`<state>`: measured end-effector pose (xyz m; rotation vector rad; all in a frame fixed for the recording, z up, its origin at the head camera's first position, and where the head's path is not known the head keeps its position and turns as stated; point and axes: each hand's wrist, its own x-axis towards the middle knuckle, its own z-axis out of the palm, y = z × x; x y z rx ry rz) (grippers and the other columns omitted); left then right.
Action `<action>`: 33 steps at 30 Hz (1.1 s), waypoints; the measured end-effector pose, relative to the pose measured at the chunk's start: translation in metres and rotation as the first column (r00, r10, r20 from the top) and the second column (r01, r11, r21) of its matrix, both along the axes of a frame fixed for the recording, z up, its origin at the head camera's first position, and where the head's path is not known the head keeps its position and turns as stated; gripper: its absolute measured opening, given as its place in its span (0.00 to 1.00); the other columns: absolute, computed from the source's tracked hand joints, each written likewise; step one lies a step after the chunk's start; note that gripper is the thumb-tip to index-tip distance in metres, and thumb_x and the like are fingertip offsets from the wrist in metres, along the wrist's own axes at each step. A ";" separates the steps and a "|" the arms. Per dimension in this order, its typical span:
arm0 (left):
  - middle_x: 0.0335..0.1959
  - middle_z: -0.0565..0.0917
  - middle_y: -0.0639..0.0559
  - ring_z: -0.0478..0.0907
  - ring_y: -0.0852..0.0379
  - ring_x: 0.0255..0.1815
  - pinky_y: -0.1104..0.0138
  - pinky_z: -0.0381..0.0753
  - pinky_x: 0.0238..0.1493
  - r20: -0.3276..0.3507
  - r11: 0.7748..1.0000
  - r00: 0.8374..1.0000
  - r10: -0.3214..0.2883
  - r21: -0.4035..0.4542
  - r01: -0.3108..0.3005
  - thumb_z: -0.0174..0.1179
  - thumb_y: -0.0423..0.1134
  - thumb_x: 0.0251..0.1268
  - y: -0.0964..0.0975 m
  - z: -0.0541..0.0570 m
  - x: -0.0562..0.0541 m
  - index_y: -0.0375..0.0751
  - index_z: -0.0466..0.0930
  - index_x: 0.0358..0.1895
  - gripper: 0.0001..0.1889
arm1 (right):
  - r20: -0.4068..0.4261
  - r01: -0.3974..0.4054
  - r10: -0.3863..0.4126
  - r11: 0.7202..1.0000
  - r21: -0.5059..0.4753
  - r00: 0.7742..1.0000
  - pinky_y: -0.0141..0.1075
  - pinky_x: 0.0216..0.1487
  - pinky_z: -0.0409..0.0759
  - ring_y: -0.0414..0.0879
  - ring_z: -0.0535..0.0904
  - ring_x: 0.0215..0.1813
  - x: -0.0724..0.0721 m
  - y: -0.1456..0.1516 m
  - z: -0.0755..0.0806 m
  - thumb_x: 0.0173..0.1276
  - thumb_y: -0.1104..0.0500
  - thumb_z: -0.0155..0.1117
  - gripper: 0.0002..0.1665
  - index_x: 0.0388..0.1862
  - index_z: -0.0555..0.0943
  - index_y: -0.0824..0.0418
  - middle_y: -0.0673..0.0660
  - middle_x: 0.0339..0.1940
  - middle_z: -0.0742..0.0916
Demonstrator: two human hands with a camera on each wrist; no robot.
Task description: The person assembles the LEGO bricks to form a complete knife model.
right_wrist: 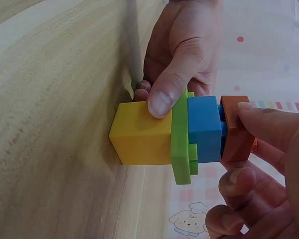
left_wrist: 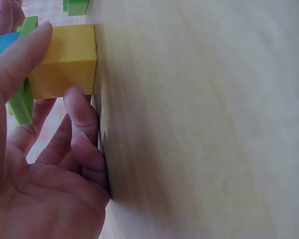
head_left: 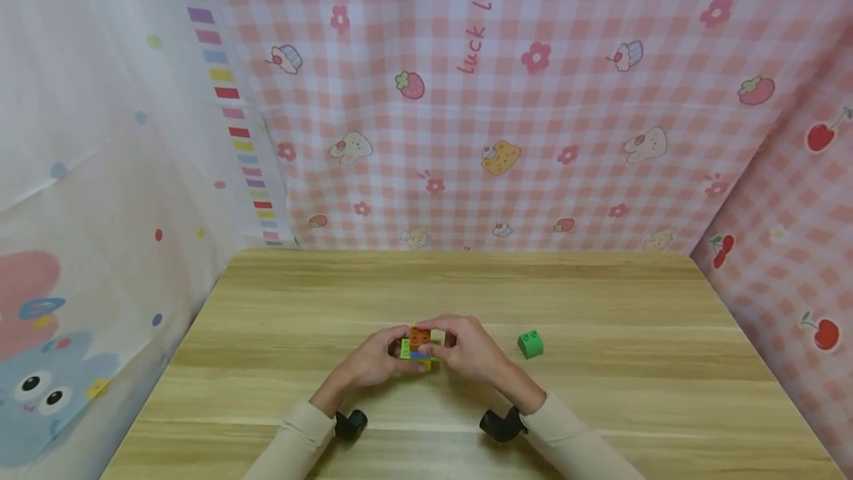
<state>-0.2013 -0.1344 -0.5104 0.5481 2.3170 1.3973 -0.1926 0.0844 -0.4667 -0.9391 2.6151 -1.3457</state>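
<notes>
A small stack of toy building blocks stands upright on the table between both hands. At its base is a yellow block (right_wrist: 142, 137), topped by a light green plate (right_wrist: 180, 144) that sticks out past it. A blue block (right_wrist: 204, 129) sits on the plate's studs. My left hand (head_left: 373, 358) holds the stack low, its thumb (left_wrist: 27, 57) lying across the plate and yellow block. With thumb and fingers, my right hand (head_left: 469, 347) pinches an orange-brown block (right_wrist: 236, 142) over the blue one. Blue studs show in a narrow gap between those two.
To the right of the right hand, a green block (head_left: 531, 344) with a curved side lies on the wooden table (head_left: 620, 391). Patterned cloth (head_left: 466, 117) hangs behind the table and along both sides. A black wrist mount (head_left: 503, 425) juts inward from the right forearm.
</notes>
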 end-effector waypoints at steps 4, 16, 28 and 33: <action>0.43 0.80 0.53 0.75 0.56 0.42 0.64 0.75 0.42 0.018 1.000 1.000 0.002 0.011 -0.002 0.71 0.44 0.60 0.000 0.001 0.002 0.51 0.79 0.47 0.15 | -0.019 -0.006 0.006 1.000 -0.012 1.000 0.28 0.23 0.70 0.34 0.69 0.23 0.000 0.000 -0.003 0.65 0.58 0.71 0.19 0.55 0.84 0.59 0.56 0.49 0.88; 0.43 0.80 0.53 0.75 0.56 0.41 0.65 0.75 0.41 0.020 1.000 1.000 0.003 0.010 -0.003 0.71 0.44 0.59 -0.001 0.001 0.003 0.52 0.78 0.46 0.14 | -0.019 -0.005 0.005 1.000 -0.003 1.000 0.28 0.24 0.69 0.35 0.68 0.24 0.002 -0.002 -0.002 0.65 0.59 0.71 0.19 0.55 0.84 0.59 0.55 0.50 0.87; 0.43 0.80 0.53 0.76 0.57 0.41 0.66 0.76 0.41 0.004 1.000 1.000 -0.005 0.021 0.005 0.71 0.43 0.59 0.000 0.000 0.000 0.49 0.79 0.46 0.14 | -0.097 -0.016 0.023 0.997 0.074 0.995 0.27 0.24 0.70 0.33 0.68 0.24 0.000 -0.002 -0.002 0.67 0.58 0.69 0.19 0.56 0.83 0.60 0.54 0.51 0.87; 0.42 0.80 0.51 0.75 0.56 0.40 0.67 0.76 0.40 0.009 1.000 1.000 0.003 0.029 -0.003 0.72 0.42 0.59 0.000 0.001 0.001 0.47 0.79 0.46 0.15 | -0.149 -0.025 0.038 0.996 0.087 0.988 0.27 0.24 0.71 0.31 0.67 0.23 0.000 -0.001 -0.004 0.68 0.57 0.69 0.19 0.56 0.83 0.61 0.56 0.51 0.87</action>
